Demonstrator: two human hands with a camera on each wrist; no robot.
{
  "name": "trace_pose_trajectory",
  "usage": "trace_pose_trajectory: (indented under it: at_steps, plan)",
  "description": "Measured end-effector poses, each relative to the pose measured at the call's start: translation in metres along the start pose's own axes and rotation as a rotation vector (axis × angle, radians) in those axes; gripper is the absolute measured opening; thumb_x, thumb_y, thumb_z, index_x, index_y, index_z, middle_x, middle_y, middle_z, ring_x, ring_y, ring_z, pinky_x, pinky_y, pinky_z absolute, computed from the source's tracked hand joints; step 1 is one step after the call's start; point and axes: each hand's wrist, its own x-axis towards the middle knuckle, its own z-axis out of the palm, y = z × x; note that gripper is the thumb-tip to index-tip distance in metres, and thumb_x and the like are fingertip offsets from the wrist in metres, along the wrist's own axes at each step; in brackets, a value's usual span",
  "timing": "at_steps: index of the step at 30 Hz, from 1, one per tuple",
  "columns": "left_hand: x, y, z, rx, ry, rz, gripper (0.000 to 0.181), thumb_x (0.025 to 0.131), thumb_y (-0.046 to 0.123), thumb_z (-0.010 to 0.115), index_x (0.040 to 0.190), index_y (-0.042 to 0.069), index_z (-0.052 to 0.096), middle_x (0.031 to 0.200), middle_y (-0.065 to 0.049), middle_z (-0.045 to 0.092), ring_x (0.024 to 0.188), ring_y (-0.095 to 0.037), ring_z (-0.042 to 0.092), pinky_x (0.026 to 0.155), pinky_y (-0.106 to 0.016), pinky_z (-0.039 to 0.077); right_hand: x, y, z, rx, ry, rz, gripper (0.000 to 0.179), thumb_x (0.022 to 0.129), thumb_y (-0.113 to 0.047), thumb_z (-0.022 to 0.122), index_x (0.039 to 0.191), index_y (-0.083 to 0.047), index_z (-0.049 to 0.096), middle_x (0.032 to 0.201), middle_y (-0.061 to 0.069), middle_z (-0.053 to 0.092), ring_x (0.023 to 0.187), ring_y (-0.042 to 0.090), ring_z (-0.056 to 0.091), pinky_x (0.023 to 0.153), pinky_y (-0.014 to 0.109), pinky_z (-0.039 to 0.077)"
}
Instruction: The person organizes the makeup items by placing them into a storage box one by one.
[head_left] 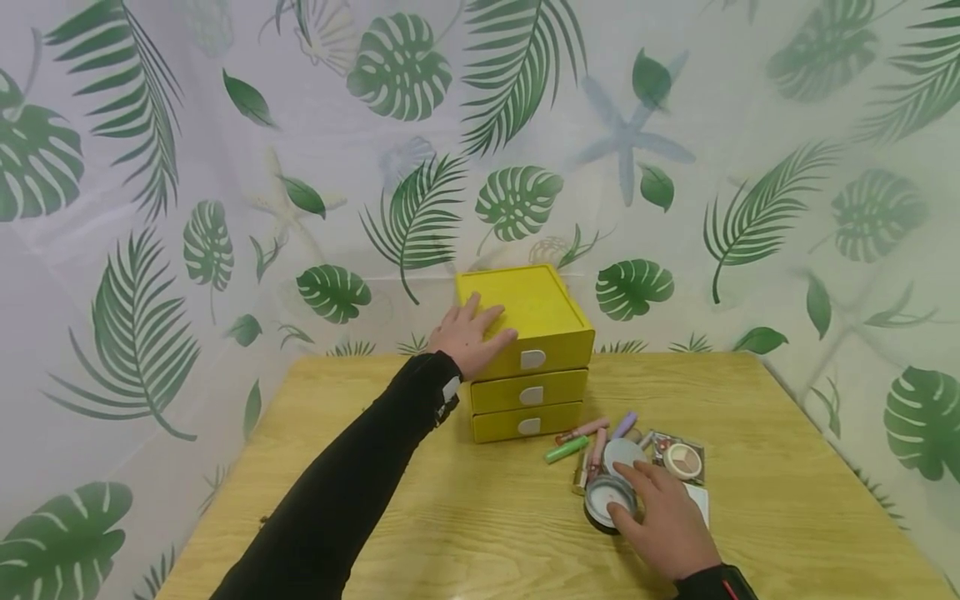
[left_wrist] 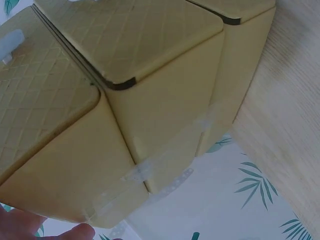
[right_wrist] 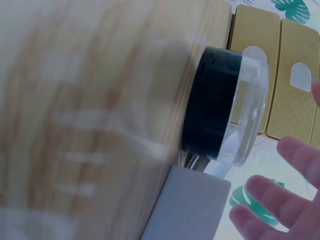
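A yellow three-drawer box point(head_left: 528, 300) with white tabs stands at the back of the table, its drawers all closed. My left hand point(head_left: 467, 340) rests on its top left side with the fingers spread; in the left wrist view only fingertips point(left_wrist: 82, 231) show along the box's edge. Over a pile of cosmetics on the right, my right hand point(head_left: 667, 517) is held with loosely bent, parted fingers. Nearest to it is a round jar point(right_wrist: 212, 105) with a black base and clear lid. The right wrist view shows the fingers apart from this jar, holding nothing.
Beside the jar lie a pale round compact point(head_left: 624, 454), a green tube point(head_left: 566, 450), pink tubes point(head_left: 592, 427), a purple tube point(head_left: 625, 424) and a palette with a round three-tone pan point(head_left: 682, 460). A white box point(right_wrist: 190, 200) is partly behind my right hand. A leaf-print curtain point(head_left: 517, 200) hangs behind.
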Motion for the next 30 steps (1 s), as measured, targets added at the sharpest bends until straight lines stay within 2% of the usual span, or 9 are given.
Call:
trace_pose_trajectory:
  at_steps: [18,24,30]
  plan:
    - [0.004,-0.002,0.005,0.033,-0.038,-0.034,0.065,0.093,0.067,0.031,0.148,0.032,0.032,0.156,-0.006,0.015,0.136,-0.037,0.013,0.108,-0.059,0.023,0.005,-0.004,0.005,0.009,0.016,-0.032,0.050,0.088,-0.033,0.064,0.132,-0.012,0.055,0.129,0.024,0.049,0.118,0.041,0.042,0.093,0.061,0.040]
    - [0.000,-0.004,0.006,0.002,-0.008,-0.007,0.061,0.096,0.062,0.033,0.147,0.029,0.033,0.156,-0.008,0.016,0.136,-0.039,0.012,0.107,-0.060,0.024,0.016,-0.015,0.010,0.067,0.011,-0.062,0.050,0.091,-0.031,0.062,0.135,-0.012,0.051,0.134,0.020,0.045,0.120,0.040,0.040,0.095,0.059,0.039]
    - [0.002,-0.004,0.008,-0.032,-0.003,-0.004,0.056,0.098,0.055,0.033,0.148,0.030,0.032,0.156,-0.007,0.017,0.136,-0.038,0.013,0.109,-0.058,0.023,0.034,-0.031,0.013,0.134,0.022,-0.087,0.053,0.093,-0.035,0.058,0.140,-0.016,0.044,0.142,0.019,0.036,0.122,0.038,0.036,0.094,0.057,0.040]
